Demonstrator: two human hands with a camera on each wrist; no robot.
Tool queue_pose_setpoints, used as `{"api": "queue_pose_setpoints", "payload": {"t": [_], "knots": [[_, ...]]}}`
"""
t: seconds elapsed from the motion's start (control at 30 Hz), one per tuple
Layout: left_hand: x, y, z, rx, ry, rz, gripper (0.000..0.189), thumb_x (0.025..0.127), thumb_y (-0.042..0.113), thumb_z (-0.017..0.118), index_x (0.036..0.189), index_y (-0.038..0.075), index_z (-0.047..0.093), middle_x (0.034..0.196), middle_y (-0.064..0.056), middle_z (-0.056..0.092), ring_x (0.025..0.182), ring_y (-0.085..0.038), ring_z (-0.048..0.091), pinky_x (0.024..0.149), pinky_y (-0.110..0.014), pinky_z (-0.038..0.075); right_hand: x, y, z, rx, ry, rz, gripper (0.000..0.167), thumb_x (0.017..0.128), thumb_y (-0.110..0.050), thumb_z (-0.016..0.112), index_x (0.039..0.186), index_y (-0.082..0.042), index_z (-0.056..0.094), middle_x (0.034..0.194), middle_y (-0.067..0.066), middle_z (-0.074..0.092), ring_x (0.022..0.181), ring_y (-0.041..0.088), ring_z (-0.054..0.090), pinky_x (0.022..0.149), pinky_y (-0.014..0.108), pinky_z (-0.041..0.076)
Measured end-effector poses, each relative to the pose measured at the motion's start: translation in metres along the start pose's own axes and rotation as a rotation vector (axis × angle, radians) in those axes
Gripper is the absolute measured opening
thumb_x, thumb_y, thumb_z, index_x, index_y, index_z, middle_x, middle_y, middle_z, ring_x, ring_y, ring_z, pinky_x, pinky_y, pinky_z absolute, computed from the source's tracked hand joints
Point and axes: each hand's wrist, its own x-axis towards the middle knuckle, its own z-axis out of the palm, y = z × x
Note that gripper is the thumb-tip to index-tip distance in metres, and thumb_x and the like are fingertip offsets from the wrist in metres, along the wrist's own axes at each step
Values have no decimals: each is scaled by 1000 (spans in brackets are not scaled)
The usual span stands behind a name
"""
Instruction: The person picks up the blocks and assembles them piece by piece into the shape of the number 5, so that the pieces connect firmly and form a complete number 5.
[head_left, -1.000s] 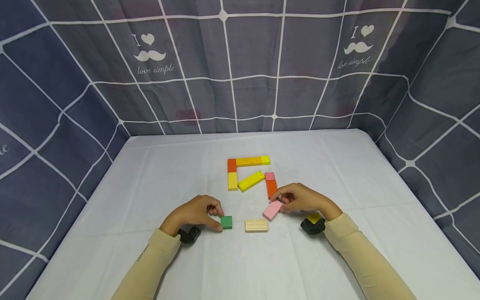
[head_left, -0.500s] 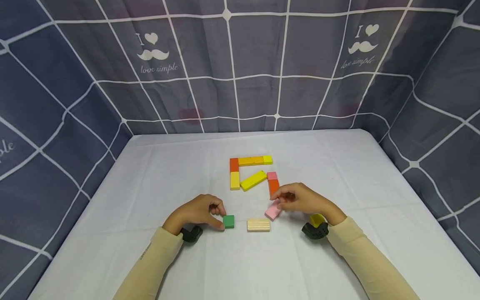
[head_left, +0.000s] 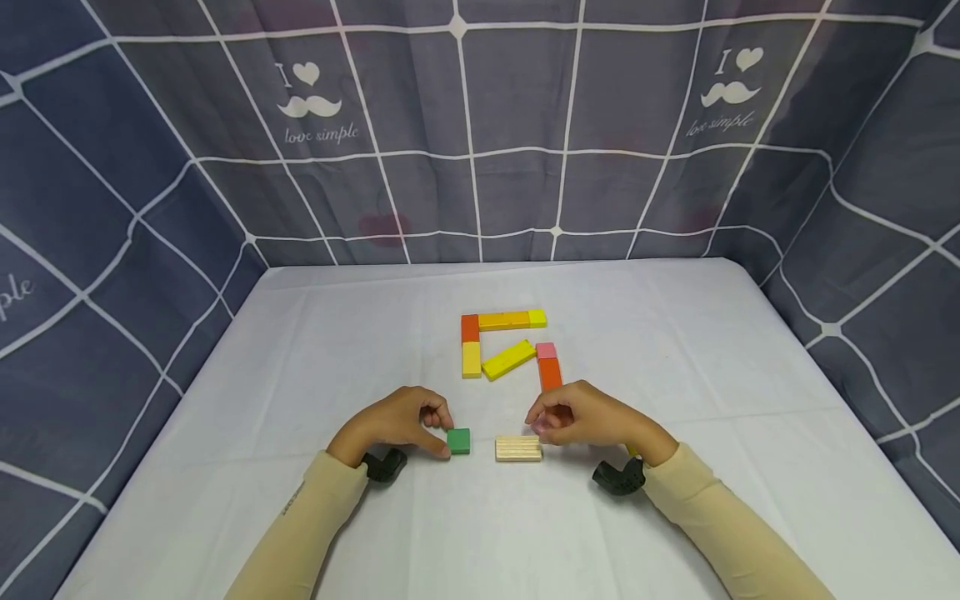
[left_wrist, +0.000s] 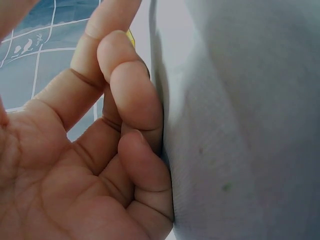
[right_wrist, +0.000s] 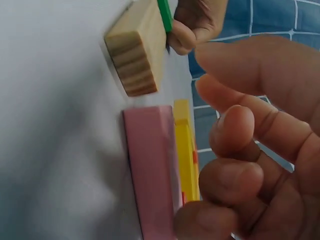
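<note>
My left hand (head_left: 401, 425) rests low on the cloth, thumb and forefinger at the left side of a green block (head_left: 458, 442), pinching it. The left wrist view has the palm and curled fingers (left_wrist: 135, 95); the block is out of sight there. A plain wooden block (head_left: 518, 448) lies just right of the green one. My right hand (head_left: 588, 417) hovers by the wooden block's right end with loosely bent fingers and nothing between them. Beneath this hand lies a pink block (right_wrist: 150, 170), mostly hidden in the head view.
Farther back, an orange-red block (head_left: 469, 327), a yellow-orange bar (head_left: 504, 321) and a yellow block (head_left: 471, 360) form a corner. A slanted yellow bar (head_left: 508, 360) reaches a small pink block (head_left: 546, 351), with a red-orange block (head_left: 551, 374) below it. A grid-patterned curtain (head_left: 517, 192) surrounds the table.
My right hand has let go of the pink block and moved left and nearer, toward the wooden block. The left hand stays at the green block; the view has shifted slightly.
</note>
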Motion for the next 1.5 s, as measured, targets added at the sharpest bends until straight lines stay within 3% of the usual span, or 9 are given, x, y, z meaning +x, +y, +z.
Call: {"api": "queue_pose_setpoints", "payload": {"t": [0.33, 0.57, 1.5], "knots": [[2, -1, 1, 8, -4, -1, 24, 78, 15, 97, 92, 12, 77, 86, 5, 63, 82, -13, 54, 77, -26, 45, 1, -2, 10, -65, -27, 0, 23, 87, -4, 89, 107, -6, 78, 77, -12, 55, 66, 1, 46, 62, 20, 39], [1, 0, 0, 9, 1, -11, 24, 78, 15, 97, 91, 12, 77, 84, 4, 62, 82, -14, 54, 77, -26, 45, 2, -4, 15, -133, -37, 8, 26, 84, -4, 92, 106, -8, 78, 72, -13, 48, 64, -1, 43, 63, 20, 38], [1, -1, 1, 15, 5, -2, 24, 78, 14, 97, 92, 12, 77, 85, 5, 64, 82, -13, 55, 77, -26, 46, 6, -7, 23, -224, 50, 20, 23, 86, -8, 91, 104, -8, 78, 67, -16, 40, 63, -2, 39, 64, 20, 35]]}}
